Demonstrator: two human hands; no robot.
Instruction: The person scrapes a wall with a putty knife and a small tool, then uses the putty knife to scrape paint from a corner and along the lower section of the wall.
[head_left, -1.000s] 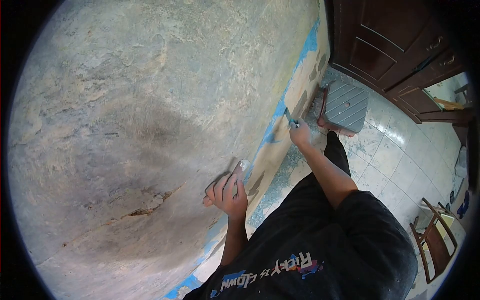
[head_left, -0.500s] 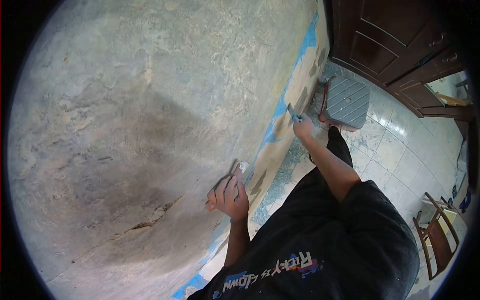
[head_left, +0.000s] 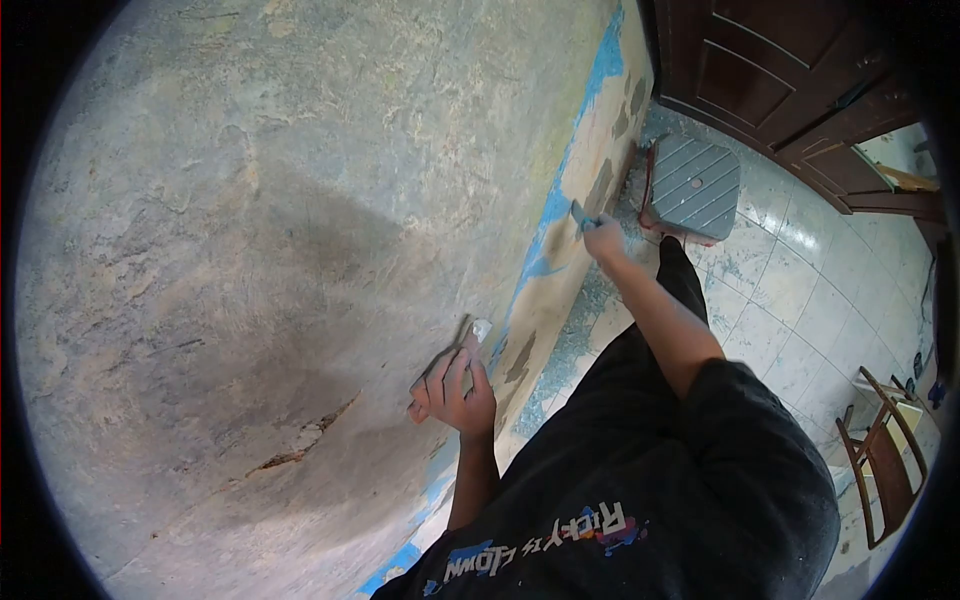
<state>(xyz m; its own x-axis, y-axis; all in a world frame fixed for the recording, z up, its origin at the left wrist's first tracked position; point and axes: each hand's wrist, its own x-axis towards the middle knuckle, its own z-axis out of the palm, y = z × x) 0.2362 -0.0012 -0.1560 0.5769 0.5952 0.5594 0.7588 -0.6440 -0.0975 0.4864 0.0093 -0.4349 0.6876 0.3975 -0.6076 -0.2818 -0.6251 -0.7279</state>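
My right hand [head_left: 604, 242] is closed around a scraper [head_left: 580, 216], whose blade is at the strip of blue paint [head_left: 553, 208] low on the wall. My left hand [head_left: 457, 392] is bent close against the grey wall [head_left: 330, 200]. Its fingers are closed on a small flat object with a whitish end [head_left: 480, 329]; its kind I cannot make out. Below the blue paint, the wall surface is cream with grey bare patches [head_left: 601, 182]. A cracked hole [head_left: 310, 436] opens in the plaster left of my left hand.
A grey ridged step stool [head_left: 697, 190] stands on the tiled floor beyond my foot. Bluish flakes [head_left: 560, 370] litter the floor along the wall. Dark brown wooden doors [head_left: 760, 75] rise at the upper right. A wooden chair [head_left: 888, 460] is at the lower right.
The view has shifted slightly. My right hand and the scraper have moved a little along the blue strip. My left hand keeps its grip near the same spot.
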